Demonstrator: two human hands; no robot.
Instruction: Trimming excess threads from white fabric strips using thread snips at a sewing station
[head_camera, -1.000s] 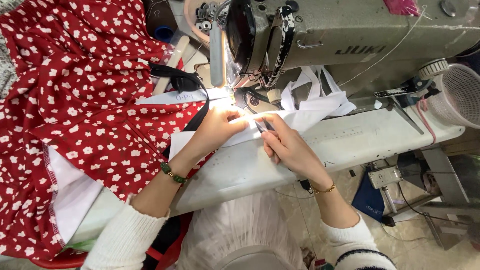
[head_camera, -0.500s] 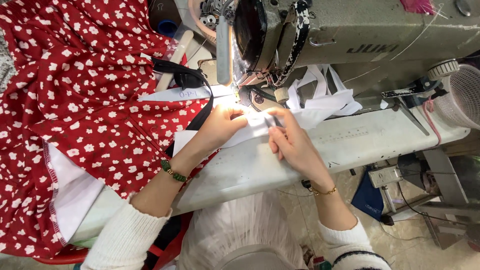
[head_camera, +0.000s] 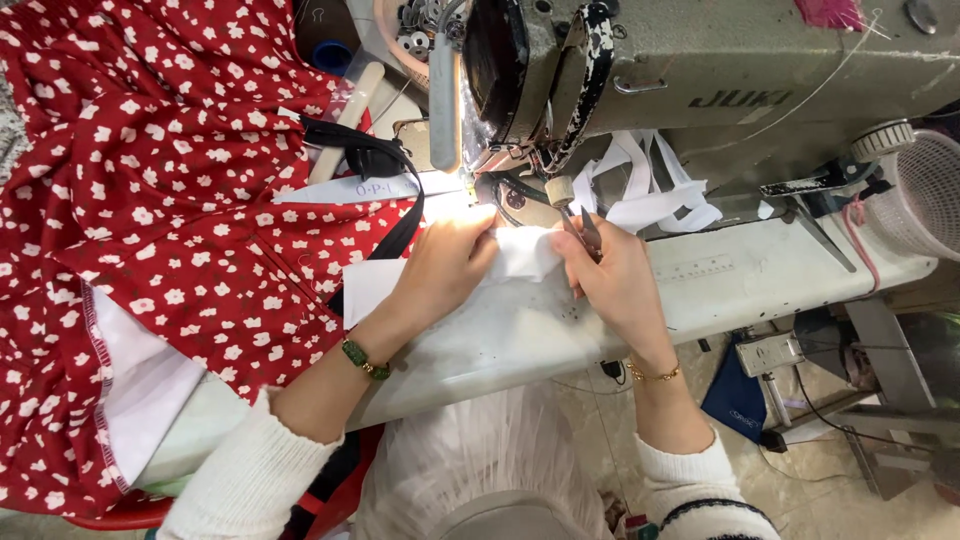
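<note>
- A small piece of white fabric (head_camera: 520, 255) lies on the sewing machine's white bed (head_camera: 720, 285), just in front of the needle area, pinned between both hands.
- The left hand (head_camera: 445, 265) lies flat on the white fabric's left part, fingers stretched forward and close together, pressing the cloth down rather than gripping it.
- The right hand (head_camera: 610, 275) rests on the fabric's right edge, fingers curled; it seems to pinch a small pair of metal thread snips (head_camera: 585, 232) between thumb and forefinger, though the tool is mostly hidden by the fingers.
- The grey-green industrial sewing machine (head_camera: 700, 80) stands directly behind the hands; its head and the bright lamp glare hide the needle and presser foot.
- A white cylindrical lamp (head_camera: 443, 100) hangs down just left of the machine head.
- Loops of white tape (head_camera: 650, 190) dangle behind the right hand, beneath the machine arm.
- A black strap (head_camera: 395, 215) runs from the upper left down under the left hand's wrist side.
- A large red fabric with white flowers (head_camera: 170, 220) covers the table's left half, its white lining (head_camera: 140, 385) showing at the lower edge.
- A green bead bracelet (head_camera: 362, 360) circles the left wrist, a thin gold bracelet (head_camera: 655, 375) the right.
- A white mesh basket (head_camera: 925, 195) sits at the far right.
</note>
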